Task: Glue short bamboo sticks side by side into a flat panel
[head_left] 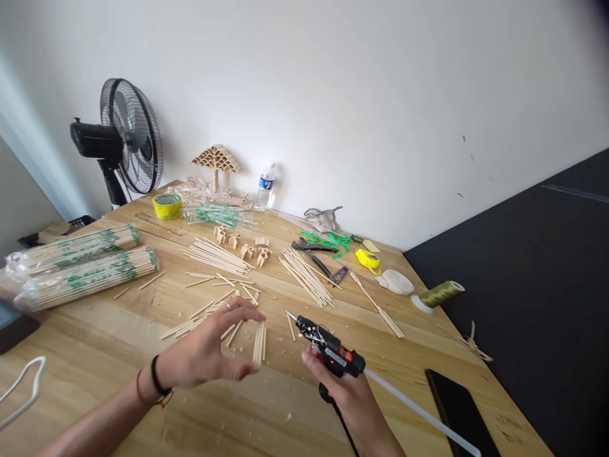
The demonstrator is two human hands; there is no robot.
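My left hand (216, 343) holds a small flat row of short wooden sticks (259, 343) by its ends, between thumb and fingertips. My right hand (345, 390) is wrapped round the grip of a black hot glue gun (328, 346). Its metal nozzle points up and left, toward the sticks but apart from them, and a red light glows on its side. A long translucent glue stick (419, 409) juts from the back of the gun. Beneath and behind my left hand, cut sticks (190, 327) lie scattered on the wooden table (228, 422).
Small stick-built pieces (247, 252), long loose sticks (307, 277) and pliers (316, 257) lie farther back. Bagged sticks (90, 276) and a fan (128, 136) stand left; a bottle (264, 186) is by the wall. A phone (459, 412) and thread spool (440, 295) are right.
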